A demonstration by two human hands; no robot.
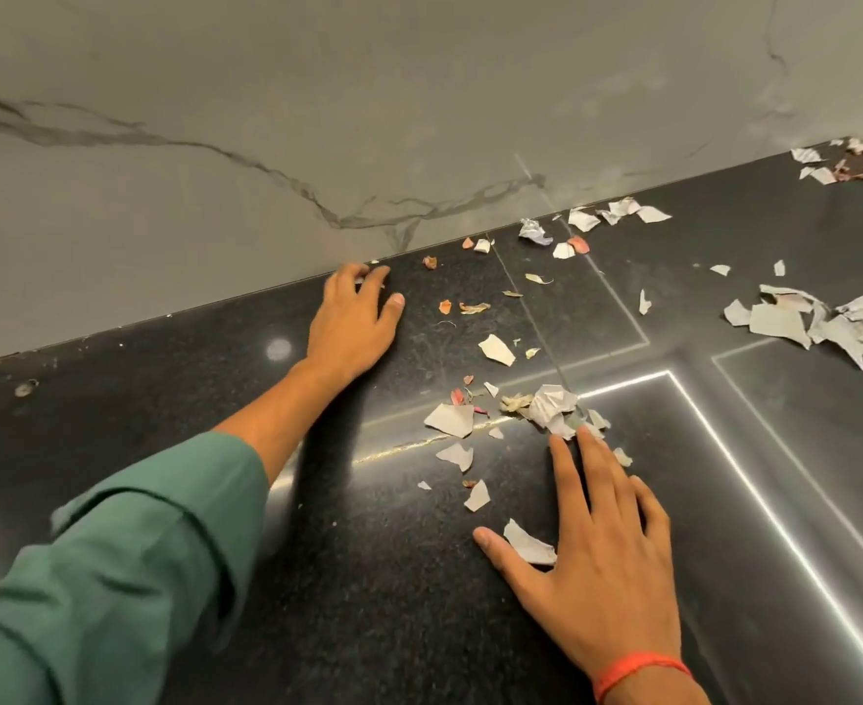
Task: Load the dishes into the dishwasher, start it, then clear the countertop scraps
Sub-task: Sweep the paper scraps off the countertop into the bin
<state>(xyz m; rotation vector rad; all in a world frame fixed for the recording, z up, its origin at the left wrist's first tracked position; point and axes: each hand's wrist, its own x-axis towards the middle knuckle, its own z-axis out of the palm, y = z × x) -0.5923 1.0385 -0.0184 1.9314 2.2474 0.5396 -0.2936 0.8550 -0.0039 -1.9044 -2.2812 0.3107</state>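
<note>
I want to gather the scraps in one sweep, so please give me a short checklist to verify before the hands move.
1. Left hand at the back wall, behind the near scraps: ok.
2. Right hand flat on the counter, fingers straight: ok.
3. Crumpled paper just ahead of the right fingertips: ok.
4. Paper piece beside the right thumb, inside the sweep: ok.
5. Far paper pile lies outside both hands: not ok.
6. Bin or tray to receive scraps: cannot tell, none in view.
</note>
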